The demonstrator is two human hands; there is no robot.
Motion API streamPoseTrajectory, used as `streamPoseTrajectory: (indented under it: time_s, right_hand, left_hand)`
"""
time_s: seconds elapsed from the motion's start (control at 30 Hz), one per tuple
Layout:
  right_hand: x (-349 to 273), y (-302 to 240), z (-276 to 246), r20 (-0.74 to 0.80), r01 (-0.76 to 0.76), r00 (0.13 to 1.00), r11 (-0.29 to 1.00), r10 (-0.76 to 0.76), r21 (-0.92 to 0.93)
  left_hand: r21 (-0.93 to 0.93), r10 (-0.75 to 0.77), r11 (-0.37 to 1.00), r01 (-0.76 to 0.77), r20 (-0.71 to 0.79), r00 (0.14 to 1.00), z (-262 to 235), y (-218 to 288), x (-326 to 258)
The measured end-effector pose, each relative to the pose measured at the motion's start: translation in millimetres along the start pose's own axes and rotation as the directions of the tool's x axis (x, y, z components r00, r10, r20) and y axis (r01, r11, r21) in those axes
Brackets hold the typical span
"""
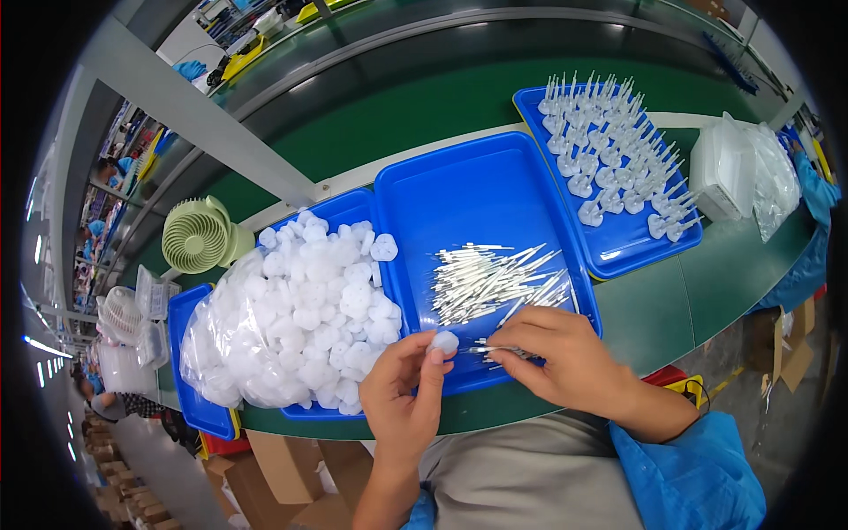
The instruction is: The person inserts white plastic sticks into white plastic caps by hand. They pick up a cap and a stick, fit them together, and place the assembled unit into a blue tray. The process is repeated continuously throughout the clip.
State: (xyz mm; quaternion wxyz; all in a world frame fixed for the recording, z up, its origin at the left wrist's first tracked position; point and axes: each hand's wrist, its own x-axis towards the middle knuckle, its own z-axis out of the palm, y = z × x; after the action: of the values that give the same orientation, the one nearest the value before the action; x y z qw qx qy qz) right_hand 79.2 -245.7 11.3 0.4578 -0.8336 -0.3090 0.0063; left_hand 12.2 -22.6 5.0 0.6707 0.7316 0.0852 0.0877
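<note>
Centrally, a blue tray (450, 181) with a pile of thin white rods (486, 287) inside sits between a heap of white plastic pieces (327, 291) on the left and a tray (618, 258) of upright stemmed pieces (609, 163) on the far right. Over its near side, the right hand (565, 358) grasps some loose rods (480, 349), and the left hand (405, 389) pinches one small white piece (444, 343) just beside their tips. A light fingertip pinch, steady wrists and one rod singled out would probably serve best.
</note>
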Motion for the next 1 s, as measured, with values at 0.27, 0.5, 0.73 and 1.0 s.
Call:
streamPoseTrajectory:
  time_s: [0.27, 0.5, 0.73, 1.0]
  right_hand:
    - [4, -10, 12, 0.005, -0.067, 0.998, 0.981, 0.067, 0.183]
    - [2, -10, 8, 0.067, -0.125, 0.991, 0.964, 0.112, 0.234]
    - [5, -14, 7, 0.089, -0.174, 0.984, 0.933, 0.154, 0.315]
    - [4, -16, 13, 0.067, -0.185, 0.983, 0.921, 0.172, 0.342]
  left_hand:
    - [-0.110, -0.048, 0.993, 0.050, 0.026, 0.999, 6, 7, 0]
    - [-0.136, -0.029, 0.990, 0.032, 0.024, 0.999, 6, 4, 0]
    - [-0.172, 0.020, 0.985, -0.017, 0.014, 1.000, 3, -3, 0]
    - [-0.122, 0.074, 0.990, -0.070, 0.025, 0.997, -1, -9, -1]
